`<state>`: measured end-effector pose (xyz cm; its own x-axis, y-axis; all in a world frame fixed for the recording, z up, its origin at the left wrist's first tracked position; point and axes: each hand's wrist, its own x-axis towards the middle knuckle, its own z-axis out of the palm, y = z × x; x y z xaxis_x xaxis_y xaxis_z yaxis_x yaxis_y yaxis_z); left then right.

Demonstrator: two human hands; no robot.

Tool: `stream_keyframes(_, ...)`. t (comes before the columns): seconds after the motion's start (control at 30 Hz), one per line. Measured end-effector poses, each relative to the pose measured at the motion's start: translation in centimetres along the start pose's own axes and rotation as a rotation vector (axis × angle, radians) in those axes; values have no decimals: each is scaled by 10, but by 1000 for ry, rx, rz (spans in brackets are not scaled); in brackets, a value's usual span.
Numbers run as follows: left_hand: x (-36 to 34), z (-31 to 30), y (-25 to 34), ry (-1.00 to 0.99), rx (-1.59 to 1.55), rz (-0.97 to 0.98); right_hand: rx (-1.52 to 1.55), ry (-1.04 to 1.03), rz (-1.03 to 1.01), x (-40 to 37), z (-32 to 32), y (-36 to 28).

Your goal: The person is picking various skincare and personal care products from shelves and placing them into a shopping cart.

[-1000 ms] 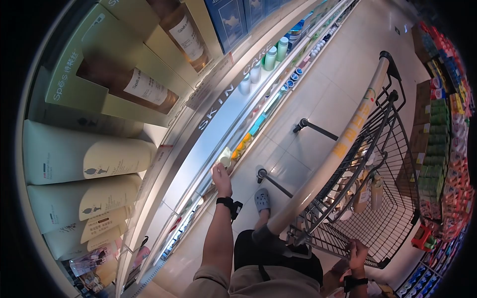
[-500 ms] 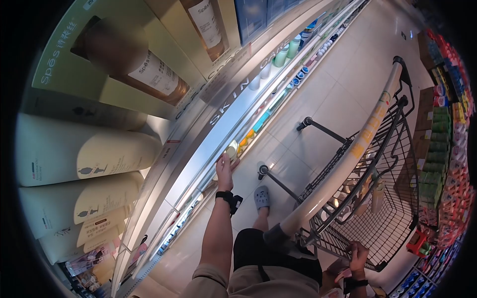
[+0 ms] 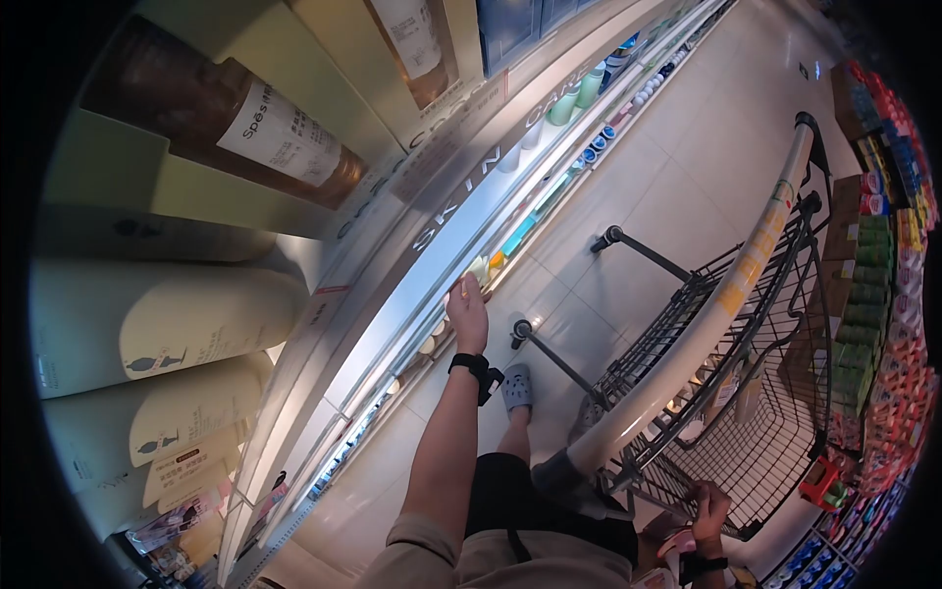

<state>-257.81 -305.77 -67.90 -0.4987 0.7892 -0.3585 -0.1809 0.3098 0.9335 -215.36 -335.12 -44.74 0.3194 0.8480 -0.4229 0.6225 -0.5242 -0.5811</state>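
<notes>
My left hand (image 3: 468,312) reaches down to a low shelf on the left. Its fingers are closed about a small pale-yellow container (image 3: 478,268), whose exact kind I cannot make out. Beside that container on the shelf is an orange item (image 3: 497,260), with turquoise boxes (image 3: 520,234) farther along. At the lower right, my right hand (image 3: 708,510) has its fingers curled at the near edge of a wire shopping cart (image 3: 775,461). Several items lie inside the cart, partly hidden by its bars and its pale handle (image 3: 687,368). Both wrists wear black bands.
Upper left, large cream bottles (image 3: 167,324) and a boxed amber bottle (image 3: 285,133) stand on a shelf close to my head. The tiled floor (image 3: 628,196) runs between shelf and cart. Stacked goods (image 3: 868,285) line the right side. My grey clog (image 3: 517,386) is below.
My left hand has moved slightly forward and right along the low shelf, with the pale container moving along with it. My right hand stays at the cart. The view has shifted a little.
</notes>
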Motion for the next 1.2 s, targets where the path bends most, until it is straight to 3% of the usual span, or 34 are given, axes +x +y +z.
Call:
stream_keyframes(0.37, 10, -10, -30, 121, -56, 98, -20, -4, -26, 7, -7, 0)
stream_keyframes(0.73, 17, -30, -45, 73, -47, 130, 20, -30, -17, 2, -2, 8)
stream_keyframes(0.8, 22, -38, -56, 85, 114, 106, 20, -28, -19, 2, -2, 7)
stream_keyframes(0.9, 10, -28, -11, 70, 321, 51, -7, -44, 9, 3, -3, 6)
stream_keyframes(1.03, 17, -19, -19, 122, 79, 188, -16, -45, 3, 4, -3, 7)
stream_keyframes(1.1, 15, -19, -8, 221, 244, 17, -24, -38, 0, 4, -2, 6)
stream_keyframes(1.2, 33, -29, -26, 286, 391, 33, -13, -33, 17, 3, 1, 4)
